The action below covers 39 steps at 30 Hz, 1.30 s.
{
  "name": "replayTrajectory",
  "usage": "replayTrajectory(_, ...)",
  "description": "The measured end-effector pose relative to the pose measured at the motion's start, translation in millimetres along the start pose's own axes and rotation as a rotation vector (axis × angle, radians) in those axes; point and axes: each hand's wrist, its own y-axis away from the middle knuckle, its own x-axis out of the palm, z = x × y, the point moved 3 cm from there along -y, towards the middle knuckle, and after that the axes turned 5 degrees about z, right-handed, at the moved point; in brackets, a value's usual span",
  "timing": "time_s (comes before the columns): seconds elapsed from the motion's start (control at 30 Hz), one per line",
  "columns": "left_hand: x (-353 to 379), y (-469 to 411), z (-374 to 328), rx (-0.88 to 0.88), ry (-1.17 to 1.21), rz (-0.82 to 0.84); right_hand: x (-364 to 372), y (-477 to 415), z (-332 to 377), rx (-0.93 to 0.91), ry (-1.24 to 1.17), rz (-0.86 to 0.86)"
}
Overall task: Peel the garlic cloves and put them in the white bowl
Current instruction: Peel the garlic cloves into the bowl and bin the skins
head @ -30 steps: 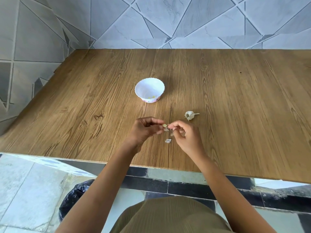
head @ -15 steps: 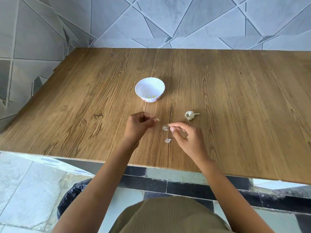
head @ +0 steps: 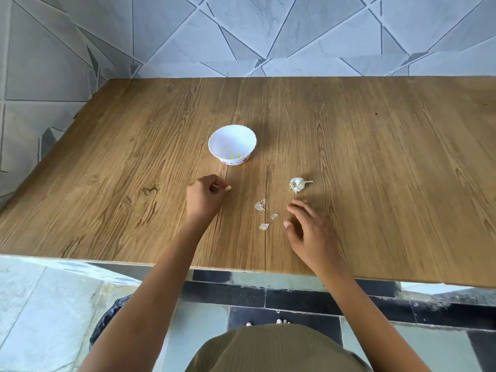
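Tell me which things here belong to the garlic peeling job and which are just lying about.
Job: garlic clove pinched in left hand; white bowl; garlic bulb; right hand, open.
Lying about: peeled skins; dark bin under the table.

Table (head: 375,162): tan-brown woodgrain with darker streaks and knots. Bowl (head: 232,142), 12 o'clock of the hands: white, scalloped rim, pink-red motif round the base, yellow specks inside. Garlic bulb (head: 298,184), 1 o'clock: off-white, grey-brown root end. Skins (head: 259,205): pale white. Wall (head: 241,33): grey marbled tiles, dark angular lines. Garment (head: 273,350): olive, ribbed.
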Motion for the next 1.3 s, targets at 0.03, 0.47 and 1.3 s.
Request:
replayTrajectory(0.03,-1,1,-3,0.017,-0.008,-0.005,0,0,0,0.005,-0.007,0.001)
replayTrajectory(0.47,53,30,-49,0.535,-0.377,0.393,-2,0,0,0.020,-0.035,-0.020)
replayTrajectory(1.3,43,35,-75,0.411,-0.128,0.478,-31,-7,16,0.683,-1.670,0.008)
